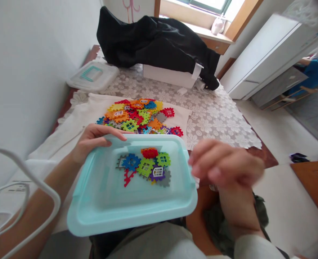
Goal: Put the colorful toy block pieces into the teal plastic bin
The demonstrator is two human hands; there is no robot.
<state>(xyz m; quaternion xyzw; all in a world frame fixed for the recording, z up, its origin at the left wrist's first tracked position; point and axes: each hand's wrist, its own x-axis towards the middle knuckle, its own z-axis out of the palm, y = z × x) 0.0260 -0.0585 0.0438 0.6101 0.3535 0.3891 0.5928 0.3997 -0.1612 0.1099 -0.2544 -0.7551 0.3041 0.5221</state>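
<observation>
Evidently, left hand [99, 140]: fingers are clamped around the rim of the pale blue plastic tray [102, 201], by which it is steadied.
Right hand [225, 165]: blurred, fingers curled narrow beside the tray; any hold cannot be told.
Pieces: interlocking toy pieces [145, 167] are kept inside the tray; a heap of toy pieces [137, 117] lies beyond it.

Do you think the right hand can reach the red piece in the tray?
Probably yes: the right hand hovers just beside the open tray, and nothing lies over the red piece.

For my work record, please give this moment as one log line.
left hand holds light-blue plastic tray | right hand blurred beside tray | in tray: window tiles | tiles heaped on cloth
</observation>
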